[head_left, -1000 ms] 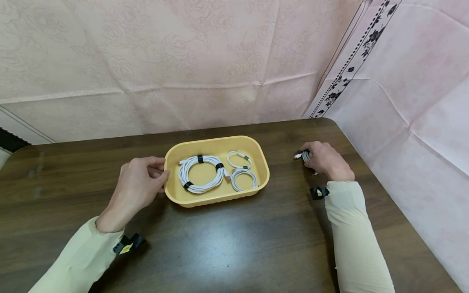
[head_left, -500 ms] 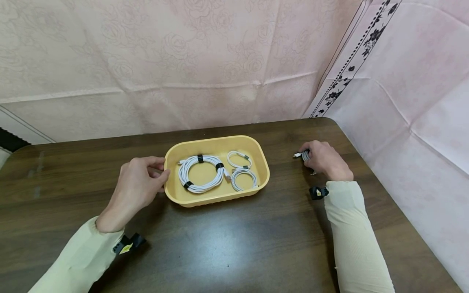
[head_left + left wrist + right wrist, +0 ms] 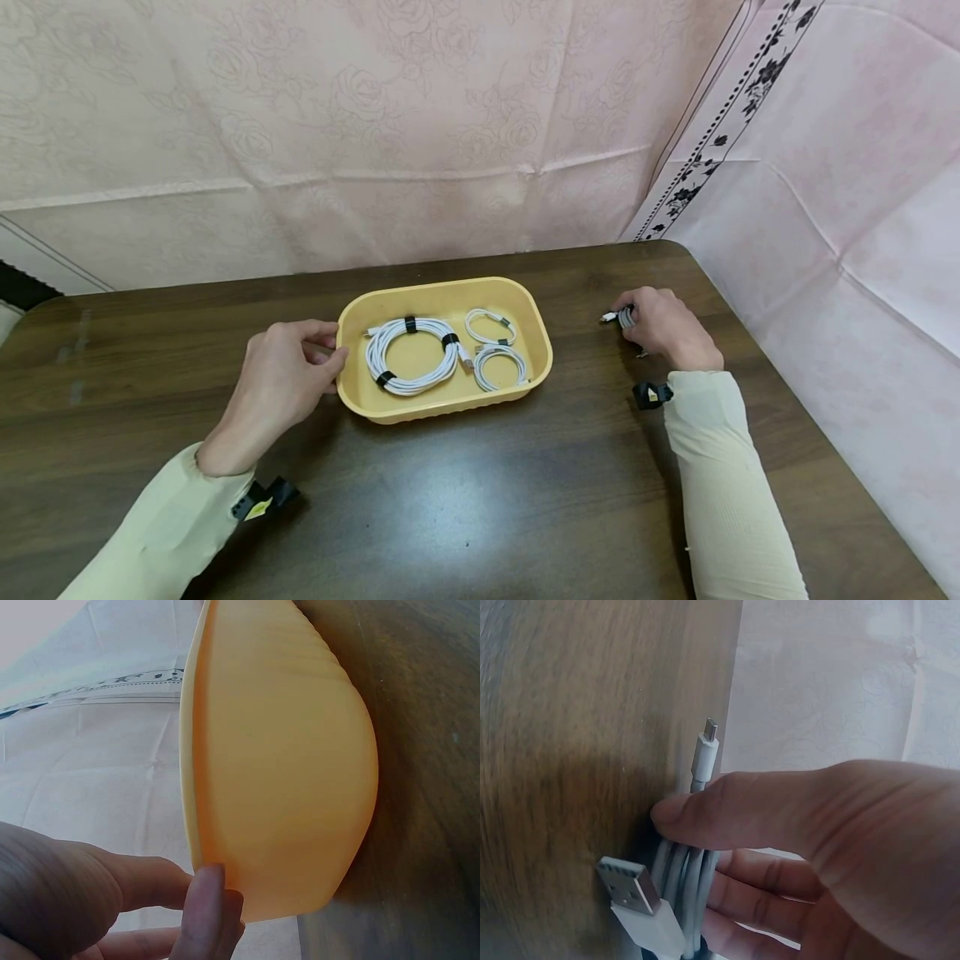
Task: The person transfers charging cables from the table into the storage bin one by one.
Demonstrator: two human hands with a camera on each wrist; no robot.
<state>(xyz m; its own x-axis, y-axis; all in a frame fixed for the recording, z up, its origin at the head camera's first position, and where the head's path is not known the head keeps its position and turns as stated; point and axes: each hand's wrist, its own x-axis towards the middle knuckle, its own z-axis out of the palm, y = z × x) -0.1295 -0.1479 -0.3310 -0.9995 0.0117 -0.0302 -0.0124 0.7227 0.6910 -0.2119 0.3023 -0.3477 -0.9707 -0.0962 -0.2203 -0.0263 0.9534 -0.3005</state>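
Note:
A yellow plastic basket [image 3: 442, 408] stands on the table, its ribbed side wall [image 3: 285, 765] large in the left wrist view. My left hand [image 3: 281, 375] pinches its left end at the rim between thumb and fingers. Inside lie a big coiled white cable [image 3: 378, 367] with black straps and two smaller coils, a white one [image 3: 471, 327] behind a grey-white one [image 3: 480, 377]. To the right, my right hand [image 3: 663, 325] grips a coiled grey USB cable [image 3: 682, 877], thumb across the strands. Its USB plug [image 3: 641, 900] and small white connector [image 3: 705, 754] stick out; the rest is hidden behind the hand.
The dark wooden table [image 3: 450, 517] has a rounded corner at the back right. Pale rose-patterned cloth [image 3: 375, 125] hangs behind it, and more cloth [image 3: 862, 225] lines the right side. A small black camera sits on each wrist.
Almost nothing differs. My right hand with the grey USB cable has shifted a few pixels up and left since the first frame; my left hand and the basket stay put.

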